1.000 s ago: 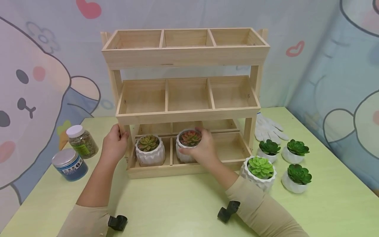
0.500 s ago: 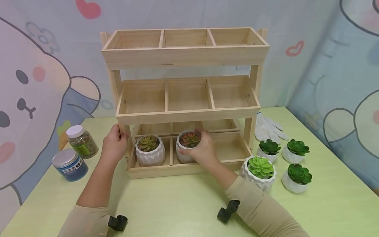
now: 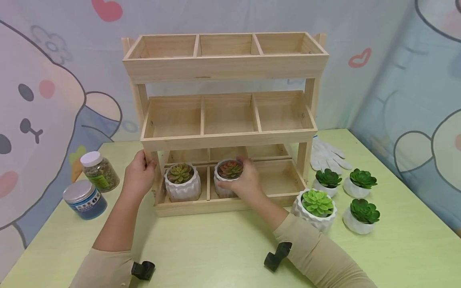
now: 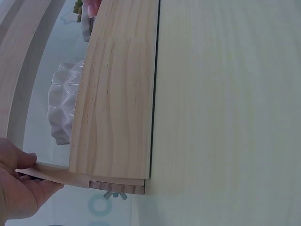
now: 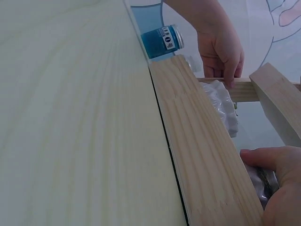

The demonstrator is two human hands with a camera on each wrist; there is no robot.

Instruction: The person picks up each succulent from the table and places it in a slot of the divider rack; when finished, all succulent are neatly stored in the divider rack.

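A three-tier wooden shelf (image 3: 227, 140) with divided trays stands on the pale green table. My left hand (image 3: 139, 176) grips its left upright; the left wrist view shows thumb and fingers around that wooden post (image 4: 59, 173). In the middle section of the bottom tray sits a white pot with a reddish succulent (image 3: 230, 170). My right hand (image 3: 246, 180) holds this pot, thumb on its front and fingers at its far right side. Beside it, in the left section, a white ribbed pot with a yellow-green succulent (image 3: 181, 182) stands upright, untouched.
Right of the shelf stand a bright green succulent in a white pot (image 3: 315, 208) and several small dark green ones (image 3: 361, 216). White gloves (image 3: 327, 156) lie behind them. On the left are a blue jar (image 3: 85, 200) and a white-lidded jar of granules (image 3: 100, 172).
The reddish succulent's pot turns slightly and shifts a touch left under my right hand. My left hand keeps its grip on the upright.
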